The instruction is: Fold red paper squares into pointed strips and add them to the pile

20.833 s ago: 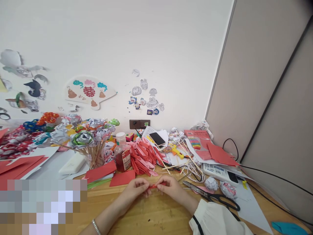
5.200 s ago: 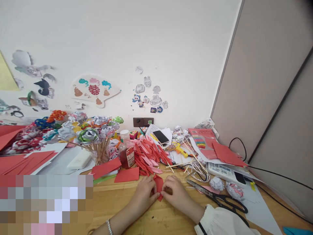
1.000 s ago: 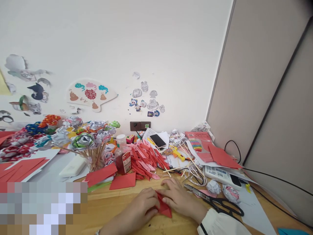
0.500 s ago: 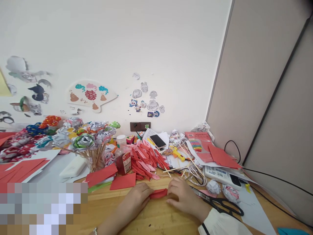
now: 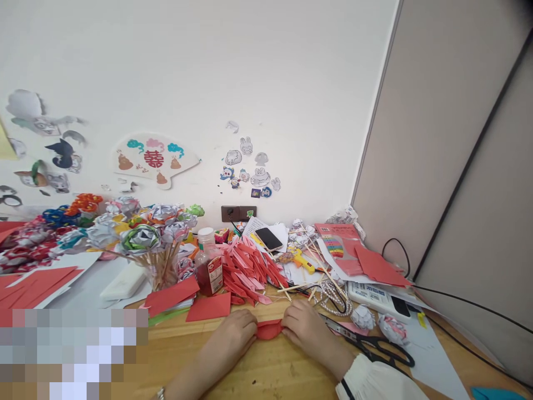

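Note:
A small piece of red paper (image 5: 268,330) is held between both hands, low over the wooden table (image 5: 233,372). My left hand (image 5: 238,332) is closed on its left end, fingers bent. On the right end, my right hand (image 5: 300,329) is closed too, with its fingertips pressed to the paper. The paper's lower edge bows out in a curve, and both ends are hidden under the fingers. A flat red paper sheet (image 5: 208,307) lies just beyond my left hand. Black-handled scissors (image 5: 368,345) rest to the right, partly behind my right wrist.
Folded red and pink paper strips (image 5: 250,269) are heaped behind the hands, beside a bottle (image 5: 208,264). A yellow glue gun (image 5: 303,261), a phone (image 5: 268,239), a bead string (image 5: 333,297) and crumpled paper balls (image 5: 363,317) lie to the right. Paper flowers (image 5: 144,236) stand at left.
The red paper now bows into a rounded shape, where it was a flatter, narrow strip. My right hand has shifted slightly left, closer to my left hand.

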Action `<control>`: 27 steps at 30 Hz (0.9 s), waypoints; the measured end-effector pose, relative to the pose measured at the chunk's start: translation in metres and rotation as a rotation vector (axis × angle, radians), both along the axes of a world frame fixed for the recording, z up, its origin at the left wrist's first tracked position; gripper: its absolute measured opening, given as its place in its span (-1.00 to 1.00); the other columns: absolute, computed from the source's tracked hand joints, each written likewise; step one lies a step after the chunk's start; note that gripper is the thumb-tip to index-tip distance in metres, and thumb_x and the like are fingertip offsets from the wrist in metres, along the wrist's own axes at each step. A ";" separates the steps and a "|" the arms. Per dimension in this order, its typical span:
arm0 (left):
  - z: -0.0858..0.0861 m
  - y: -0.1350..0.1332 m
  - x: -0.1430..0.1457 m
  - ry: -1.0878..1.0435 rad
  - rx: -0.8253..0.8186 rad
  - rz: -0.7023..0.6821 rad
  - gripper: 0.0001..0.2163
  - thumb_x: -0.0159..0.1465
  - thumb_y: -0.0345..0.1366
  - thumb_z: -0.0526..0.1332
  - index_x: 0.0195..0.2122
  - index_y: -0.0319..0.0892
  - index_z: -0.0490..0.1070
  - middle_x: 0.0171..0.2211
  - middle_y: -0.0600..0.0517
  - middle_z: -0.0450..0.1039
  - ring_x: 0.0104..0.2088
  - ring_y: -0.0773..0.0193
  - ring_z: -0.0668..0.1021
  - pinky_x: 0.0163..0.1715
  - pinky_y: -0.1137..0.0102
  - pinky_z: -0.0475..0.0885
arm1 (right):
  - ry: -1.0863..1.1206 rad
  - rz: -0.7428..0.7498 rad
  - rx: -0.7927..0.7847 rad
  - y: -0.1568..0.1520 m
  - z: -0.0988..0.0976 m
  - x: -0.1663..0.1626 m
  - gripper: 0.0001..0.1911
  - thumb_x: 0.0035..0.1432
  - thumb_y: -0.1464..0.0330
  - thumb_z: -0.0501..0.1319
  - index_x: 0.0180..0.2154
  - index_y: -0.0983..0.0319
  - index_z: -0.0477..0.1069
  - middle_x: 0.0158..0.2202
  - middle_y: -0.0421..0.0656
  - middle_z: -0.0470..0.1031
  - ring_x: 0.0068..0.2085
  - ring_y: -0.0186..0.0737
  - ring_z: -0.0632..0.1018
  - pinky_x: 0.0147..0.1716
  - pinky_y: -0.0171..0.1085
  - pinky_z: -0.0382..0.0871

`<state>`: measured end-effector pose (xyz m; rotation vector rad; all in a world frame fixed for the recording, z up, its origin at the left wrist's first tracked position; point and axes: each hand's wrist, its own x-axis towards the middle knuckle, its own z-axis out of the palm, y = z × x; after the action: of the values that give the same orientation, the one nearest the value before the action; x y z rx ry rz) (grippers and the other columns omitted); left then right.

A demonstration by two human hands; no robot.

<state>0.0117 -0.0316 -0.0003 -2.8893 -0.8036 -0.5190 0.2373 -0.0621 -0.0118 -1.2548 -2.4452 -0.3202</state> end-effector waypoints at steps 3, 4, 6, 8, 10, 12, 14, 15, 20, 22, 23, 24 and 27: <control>-0.001 0.000 0.001 0.033 0.042 0.034 -0.85 0.27 -0.42 0.10 -0.43 -0.21 0.38 -0.37 -0.02 0.45 -0.32 0.17 0.47 -0.32 0.32 0.39 | -0.017 0.015 0.029 -0.002 0.002 -0.002 -0.97 0.12 0.43 0.22 -0.38 0.23 0.42 -0.39 -0.20 0.46 -0.29 -0.22 0.39 -0.31 -0.26 0.18; -0.001 0.000 0.001 0.040 0.047 0.048 -0.85 0.27 -0.41 0.10 -0.44 -0.21 0.38 -0.38 -0.02 0.44 -0.33 0.17 0.47 -0.34 0.32 0.39 | -0.021 0.015 0.036 -0.002 0.003 -0.003 -0.97 0.11 0.43 0.23 -0.39 0.23 0.42 -0.40 -0.20 0.46 -0.30 -0.22 0.39 -0.31 -0.26 0.18; -0.001 0.000 0.001 0.039 0.032 0.068 -0.87 0.25 -0.42 0.12 -0.44 -0.21 0.38 -0.39 -0.02 0.44 -0.35 0.18 0.47 -0.37 0.33 0.39 | -0.023 0.016 0.046 -0.003 0.003 -0.004 -0.97 0.10 0.42 0.24 -0.39 0.23 0.42 -0.40 -0.20 0.46 -0.30 -0.21 0.38 -0.32 -0.26 0.18; -0.001 0.000 0.001 0.023 -0.002 0.081 -0.90 0.24 -0.44 0.15 -0.42 -0.21 0.39 -0.39 -0.01 0.45 -0.35 0.19 0.47 -0.37 0.35 0.39 | -0.023 0.025 0.054 -0.004 0.003 -0.006 -0.97 0.11 0.42 0.24 -0.39 0.23 0.42 -0.40 -0.20 0.46 -0.31 -0.22 0.38 -0.32 -0.26 0.18; -0.001 -0.001 0.001 0.009 -0.037 0.092 -0.92 0.23 -0.45 0.16 -0.41 -0.22 0.39 -0.38 0.00 0.45 -0.35 0.21 0.48 -0.36 0.37 0.39 | -0.018 0.042 0.055 -0.004 0.003 -0.007 -0.95 0.13 0.44 0.22 -0.40 0.23 0.41 -0.40 -0.21 0.46 -0.32 -0.23 0.39 -0.34 -0.27 0.18; -0.001 -0.001 0.001 0.003 -0.056 0.102 -0.92 0.23 -0.45 0.15 -0.41 -0.22 0.39 -0.37 0.00 0.45 -0.35 0.22 0.48 -0.35 0.38 0.39 | -0.009 0.067 0.048 -0.005 0.003 -0.007 -0.91 0.15 0.47 0.19 -0.42 0.23 0.41 -0.39 -0.20 0.47 -0.32 -0.24 0.39 -0.36 -0.29 0.18; -0.002 -0.002 0.001 0.004 -0.061 0.104 -0.91 0.23 -0.46 0.14 -0.40 -0.21 0.39 -0.37 0.00 0.45 -0.34 0.22 0.48 -0.34 0.38 0.39 | 0.002 0.086 0.029 -0.005 0.003 -0.007 -0.89 0.16 0.48 0.17 -0.41 0.24 0.41 -0.38 -0.19 0.47 -0.31 -0.25 0.40 -0.36 -0.30 0.19; -0.002 -0.002 0.001 0.006 -0.062 0.103 -0.90 0.23 -0.46 0.13 -0.40 -0.21 0.39 -0.37 0.00 0.45 -0.34 0.21 0.48 -0.34 0.37 0.38 | 0.010 0.087 0.019 -0.005 0.003 -0.007 -0.89 0.16 0.49 0.16 -0.40 0.24 0.41 -0.38 -0.19 0.47 -0.31 -0.24 0.40 -0.36 -0.30 0.19; -0.001 -0.002 0.002 -0.008 -0.122 0.126 -0.91 0.22 -0.46 0.13 -0.38 -0.21 0.40 -0.34 -0.01 0.45 -0.30 0.19 0.47 -0.29 0.34 0.38 | 0.167 0.014 -0.089 -0.008 0.002 -0.008 -0.97 0.11 0.45 0.21 -0.39 0.23 0.40 -0.36 -0.17 0.44 -0.27 -0.23 0.40 -0.29 -0.29 0.23; 0.001 -0.003 0.002 -0.036 -0.175 0.158 -0.91 0.19 -0.48 0.14 -0.39 -0.20 0.40 -0.34 -0.01 0.44 -0.28 0.19 0.46 -0.28 0.35 0.36 | 0.287 -0.035 -0.157 -0.008 0.002 -0.009 -0.95 0.05 0.46 0.25 -0.42 0.23 0.39 -0.33 -0.18 0.42 -0.25 -0.24 0.40 -0.26 -0.29 0.23; 0.002 -0.003 0.003 -0.057 -0.200 0.174 -0.91 0.18 -0.48 0.14 -0.41 -0.20 0.40 -0.33 -0.01 0.44 -0.28 0.20 0.46 -0.28 0.35 0.36 | 0.345 -0.065 -0.185 -0.008 0.002 -0.010 -0.93 0.03 0.48 0.26 -0.44 0.23 0.39 -0.33 -0.19 0.41 -0.25 -0.24 0.40 -0.26 -0.30 0.23; 0.003 -0.004 0.004 -0.082 -0.223 0.189 -0.91 0.17 -0.48 0.14 -0.42 -0.20 0.39 -0.34 0.00 0.43 -0.27 0.20 0.45 -0.27 0.36 0.35 | 0.395 -0.095 -0.210 -0.007 0.001 -0.011 -0.92 0.01 0.49 0.26 -0.45 0.23 0.39 -0.33 -0.19 0.41 -0.25 -0.25 0.40 -0.26 -0.30 0.23; 0.002 -0.005 0.007 -0.157 -0.272 0.228 -0.91 0.15 -0.47 0.14 -0.46 -0.19 0.37 -0.36 0.00 0.41 -0.28 0.21 0.43 -0.27 0.37 0.33 | 0.471 -0.161 -0.250 -0.005 0.000 -0.015 -0.90 -0.02 0.53 0.24 -0.50 0.23 0.38 -0.35 -0.20 0.39 -0.27 -0.25 0.39 -0.27 -0.30 0.23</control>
<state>0.0185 -0.0363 0.0021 -2.9632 -1.3032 -0.6632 0.2225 -0.0672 -0.0118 -1.4393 -2.0274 0.2277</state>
